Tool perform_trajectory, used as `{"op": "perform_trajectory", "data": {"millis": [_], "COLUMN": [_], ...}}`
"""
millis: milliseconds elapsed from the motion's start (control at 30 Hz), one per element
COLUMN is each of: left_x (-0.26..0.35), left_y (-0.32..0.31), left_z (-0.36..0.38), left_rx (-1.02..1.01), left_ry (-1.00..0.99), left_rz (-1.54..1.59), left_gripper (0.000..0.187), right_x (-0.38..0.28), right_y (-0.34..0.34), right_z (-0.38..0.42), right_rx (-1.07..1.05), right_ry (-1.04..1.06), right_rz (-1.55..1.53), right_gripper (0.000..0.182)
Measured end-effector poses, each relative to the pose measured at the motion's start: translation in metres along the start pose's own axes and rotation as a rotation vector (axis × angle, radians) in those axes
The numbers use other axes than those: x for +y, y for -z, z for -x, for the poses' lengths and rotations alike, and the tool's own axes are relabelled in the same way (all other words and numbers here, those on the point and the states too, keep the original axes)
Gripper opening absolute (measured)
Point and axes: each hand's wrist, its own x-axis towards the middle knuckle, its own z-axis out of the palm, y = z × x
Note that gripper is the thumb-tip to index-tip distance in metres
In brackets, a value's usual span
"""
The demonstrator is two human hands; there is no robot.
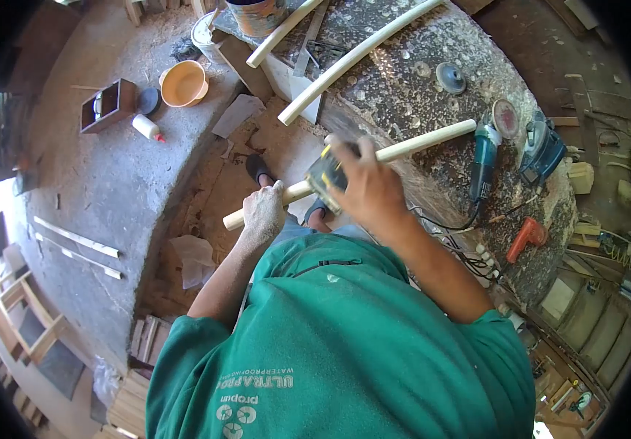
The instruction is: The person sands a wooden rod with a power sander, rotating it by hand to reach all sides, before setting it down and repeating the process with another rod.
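The left hand is closed around the near end of a long wooden dowel, which runs from just past that fist up and away to the right, its far end lying over the near edge of the dusty tabletop. Held this way the rod seems braced at two places, the fist at one end and the tabletop edge at the other, so that the stretch between stays steady. The right hand is folded over a piece of sandpaper wrapped on the dowel just beyond the left fist; the fingers curl down around the rod, pressing the sheet to it. Most of the sheet is hidden under the palm, and only a yellowish-grey corner with dark print shows, so its grit side cannot be made out.

Further along the tabletop lie two more pale rods, curved by the lens or in fact, which is hard to tell. Near the right edge sit a blue angle grinder, a second blue power tool and an orange tool lower down, with cables trailing off the edge. On the floor to the left stand an orange bowl, a glue bottle and a small wooden box. A sandalled foot shows below the dowel; the person's green shirt blocks everything nearer.
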Motion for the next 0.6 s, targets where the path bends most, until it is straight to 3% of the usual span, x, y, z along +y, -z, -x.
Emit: {"op": "perform_trajectory", "data": {"millis": [33,133,233,333,400,467,600], "left_x": [-0.001,-0.005,-0.002,0.001,0.004,0.006,0.008], "left_y": [0.001,0.005,0.013,0.017,0.020,0.026,0.029], "left_z": [-0.001,-0.005,-0.006,-0.003,-0.005,-0.005,-0.007], "left_rx": [-0.002,0.001,-0.003,-0.010,-0.009,-0.010,-0.018], "left_ry": [0.003,-0.016,-0.016,-0.002,-0.006,-0.014,-0.009], "left_rz": [0.000,-0.004,-0.040,-0.065,-0.080,-0.106,-0.093], "left_gripper": [0.020,0.019,0.019,0.019,0.020,0.020,0.021], "right_x": [-0.001,0.021,0.074,0.130,0.147,0.118,0.053], "right_y": [-0.004,0.002,0.021,0.045,0.054,0.068,0.025], "right_z": [0.008,0.021,0.016,-0.009,-0.032,-0.048,-0.036], "right_rx": [0.039,0.022,0.119,0.190,0.151,0.010,0.085], "right_ry": [0.068,-0.069,-0.375,-0.497,-0.447,-0.454,-0.197], "right_rz": [-0.025,-0.025,0.098,0.083,0.237,0.098,0.095], "right_gripper": [0.073,0.073,0.077,0.082,0.083,0.079,0.073]}}
